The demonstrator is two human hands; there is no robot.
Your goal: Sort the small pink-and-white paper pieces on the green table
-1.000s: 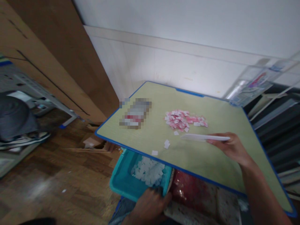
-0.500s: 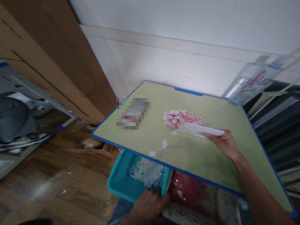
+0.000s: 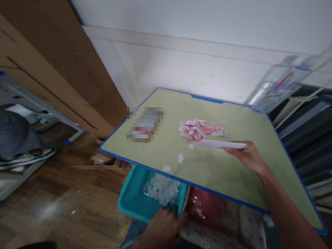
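My right hand (image 3: 246,155) grips a flat, stiff-looking white piece (image 3: 216,145) by its right end, tilted so that I see it nearly edge-on. Its far end is at the near side of a pile of small pink and white paper pieces (image 3: 192,130) on the pale green folding table (image 3: 220,183). Several loose white slips (image 3: 181,158) lie between the pile and the table's near edge. Below that edge, my left hand (image 3: 166,223) is closed on the near right rim of a teal basin (image 3: 129,204). White paper pieces (image 3: 163,189) lie inside the basin.
A blurred-out flat object (image 3: 146,124) rests on the table's left part. Beside the basin is a red, shiny surface (image 3: 204,204), partly under the table. Cardboard (image 3: 85,79) stands at the left, a white wall (image 3: 181,65) behind, and a clear plastic package (image 3: 280,88) at the right.
The white piece has turned to a flatter, more edge-on angle in my right hand, uncovering more of the pile's right part. My left hand stays on the basin. The view has shifted slightly.
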